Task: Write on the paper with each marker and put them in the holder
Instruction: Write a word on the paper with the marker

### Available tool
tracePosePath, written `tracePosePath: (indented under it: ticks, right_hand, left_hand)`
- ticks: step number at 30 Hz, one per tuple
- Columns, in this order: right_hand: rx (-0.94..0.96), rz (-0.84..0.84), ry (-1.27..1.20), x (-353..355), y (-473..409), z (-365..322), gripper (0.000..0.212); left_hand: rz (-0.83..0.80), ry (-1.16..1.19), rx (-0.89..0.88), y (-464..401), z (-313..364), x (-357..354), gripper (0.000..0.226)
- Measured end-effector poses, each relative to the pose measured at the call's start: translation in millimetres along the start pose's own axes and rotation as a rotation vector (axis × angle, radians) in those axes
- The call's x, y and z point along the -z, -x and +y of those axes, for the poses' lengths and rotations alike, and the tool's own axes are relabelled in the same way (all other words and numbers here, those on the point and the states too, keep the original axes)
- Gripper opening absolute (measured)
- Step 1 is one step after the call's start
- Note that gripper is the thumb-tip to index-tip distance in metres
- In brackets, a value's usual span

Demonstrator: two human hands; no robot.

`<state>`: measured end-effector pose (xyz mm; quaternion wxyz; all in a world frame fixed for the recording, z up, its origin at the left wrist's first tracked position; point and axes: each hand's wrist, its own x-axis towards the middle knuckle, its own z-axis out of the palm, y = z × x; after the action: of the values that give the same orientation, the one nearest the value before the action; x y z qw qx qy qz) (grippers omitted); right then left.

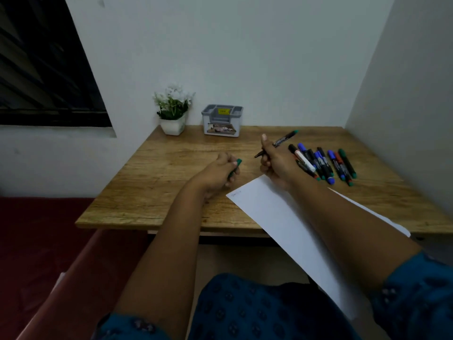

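The left hand point(220, 171), at frame centre, is curling its fingers shut around a green cap point(234, 168), most of which the fist is hiding. The right hand point(274, 160), just to its right, is gripping an uncapped marker point(284, 139) between thumb and fingers; its tip is pointing left and its green end up-right, above the table point(152, 182). The right forearm is covering much of the paper point(277, 217), whose lower end is hanging off the table's near edge; faint marks at its upper-left corner are too small to read. Right of centre, about eight markers point(326, 163) are lying in a pile, overlapping, so the count is uncertain. One grey holder point(222, 120) and one plant point(173, 109) are standing by the wall, upper centre.
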<state>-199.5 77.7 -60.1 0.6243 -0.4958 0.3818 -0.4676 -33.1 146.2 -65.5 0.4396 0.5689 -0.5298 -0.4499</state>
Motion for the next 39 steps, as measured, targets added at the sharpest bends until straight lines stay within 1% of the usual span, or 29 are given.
tracePosePath:
  ticks: [2,5,8,11,13,18,20,23,24,26,30,35,36,39]
  right_hand:
    - [-0.026,-0.033,-0.096,0,-3,3,0.036]
    - [-0.095,-0.075,-0.280,3,-3,12,0.036]
    - [-0.091,-0.067,-0.311,6,-5,15,0.029]
    - [-0.093,-0.064,-0.289,6,-6,14,0.024]
    - [-0.089,-0.082,-0.224,5,-7,16,0.023]
    - [-0.021,-0.126,-0.097,3,-8,18,0.018]
    - [-0.018,-0.096,-0.132,2,-11,19,0.018]
    - [-0.058,-0.020,-0.331,2,-15,18,0.023]
    - [-0.062,-0.002,-0.356,4,-17,18,0.024]
    - [-0.059,0.003,-0.325,7,-17,20,0.024]
    - [-0.027,-0.068,-0.200,7,-15,21,0.020]
    - [0.024,-0.175,-0.080,4,-14,24,0.017]
    - [0.018,-0.174,-0.102,2,-14,24,0.016]
    - [0.018,-0.133,-0.133,-2,-16,21,0.015]
  left_hand:
    - [0.054,-0.021,-0.051,-2,-3,-1,0.011]
    - [0.110,0.022,-0.064,-7,-3,-1,0.013]
    - [0.124,-0.005,-0.052,-10,-4,-5,0.016]
    - [0.135,0.012,-0.041,-16,-6,-9,0.019]
    - [0.130,0.026,-0.041,-18,-7,-11,0.019]
    - [0.111,0.028,-0.038,-25,-8,-15,0.021]
    - [0.133,0.084,-0.059,-29,-5,-16,0.021]
    - [0.194,0.072,-0.082,-36,-4,-15,0.021]
    - [0.208,0.048,-0.080,-38,-5,-15,0.021]
    - [0.214,-0.005,-0.081,-40,-9,-16,0.022]
    - [0.175,-0.083,-0.097,-40,-8,-16,0.020]
    - [0.078,-0.051,-0.101,-44,-3,-16,0.029]
    - [0.085,-0.040,-0.100,-46,-1,-17,0.028]
    - [0.076,0.017,-0.124,-51,4,-16,0.014]
